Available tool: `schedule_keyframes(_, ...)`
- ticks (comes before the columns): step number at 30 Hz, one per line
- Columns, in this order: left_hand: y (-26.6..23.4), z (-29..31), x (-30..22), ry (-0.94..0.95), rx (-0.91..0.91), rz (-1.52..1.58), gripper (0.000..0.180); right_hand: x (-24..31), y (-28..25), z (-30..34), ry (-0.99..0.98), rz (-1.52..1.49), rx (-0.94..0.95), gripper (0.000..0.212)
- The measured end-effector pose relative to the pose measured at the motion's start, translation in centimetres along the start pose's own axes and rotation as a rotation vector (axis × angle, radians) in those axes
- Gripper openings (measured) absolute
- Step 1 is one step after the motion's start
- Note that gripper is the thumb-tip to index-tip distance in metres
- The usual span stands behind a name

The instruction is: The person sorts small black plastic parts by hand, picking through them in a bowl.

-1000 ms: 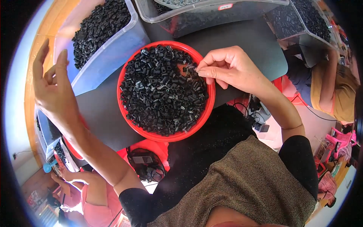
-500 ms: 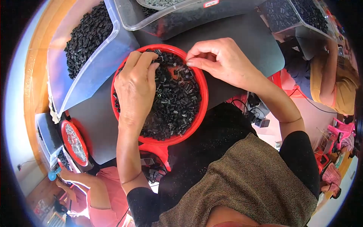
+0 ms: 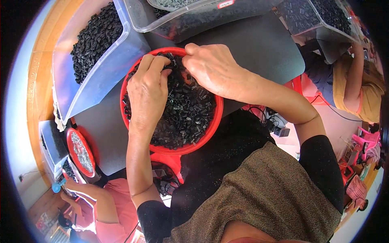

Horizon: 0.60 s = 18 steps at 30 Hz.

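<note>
A round red basin point(image 3: 219, 113) holds a heap of small black plastic parts point(image 3: 178, 129) mixed with little metal springs point(image 3: 197, 128). Over its left side is my left hand point(image 3: 146, 83), fingers bent and thumb drawn toward the index finger; whatever lies between the tips is too small and dark to make out. My right hand point(image 3: 212, 69) reaches over the upper right rim with its fingers curled inward. Its fingertips are just right of the left hand's, and what they hold, if anything, is hidden. A reddish patch of the basin's bottom shows below the right fingers.
A translucent bin point(image 3: 103, 77) of black parts stands left of the basin, a clear bin point(image 3: 194, 22) behind it. More black parts fill a clear container point(image 3: 320, 20) at far right. A red bowl point(image 3: 72, 152) of clear pieces and a person in pink point(image 3: 115, 202) are at lower left.
My right hand has moved left and farther in over the basin, its fingers turning down from a pinch at the rim. My left hand has hardly moved.
</note>
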<state>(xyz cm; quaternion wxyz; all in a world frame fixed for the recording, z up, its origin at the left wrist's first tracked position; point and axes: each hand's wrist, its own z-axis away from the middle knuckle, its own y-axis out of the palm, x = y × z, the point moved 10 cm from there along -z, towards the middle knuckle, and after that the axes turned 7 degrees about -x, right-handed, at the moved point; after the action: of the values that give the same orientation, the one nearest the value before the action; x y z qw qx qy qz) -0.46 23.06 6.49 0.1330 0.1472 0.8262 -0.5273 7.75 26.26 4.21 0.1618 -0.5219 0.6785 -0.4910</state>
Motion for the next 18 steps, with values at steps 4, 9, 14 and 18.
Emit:
schedule_keyframes(4, 0.1, 0.0, -0.3, 0.041, 0.013, 0.026, 0.016, 0.2, 0.3, -0.1, -0.014, 0.018, 0.015, 0.013)
schedule_keyframes(9, 0.5, 0.2, -0.1, 0.078, 0.058, -0.008, 0.014, -0.3, -0.3, -0.1, 0.008, -0.085, 0.002, 0.014)
schedule_keyframes(14, 0.3, 0.1, -1.3, 0.219, 0.004, -0.06, 0.009, -3.3, -1.0, 0.5, 0.241, -0.606, -0.053, 0.017)
schedule_keyframes(18, 0.6, 0.2, -1.6, 0.255, 0.01, -0.136, 0.009, -4.6, 1.3, 1.8, 0.552, -0.98, 0.147, 0.011)
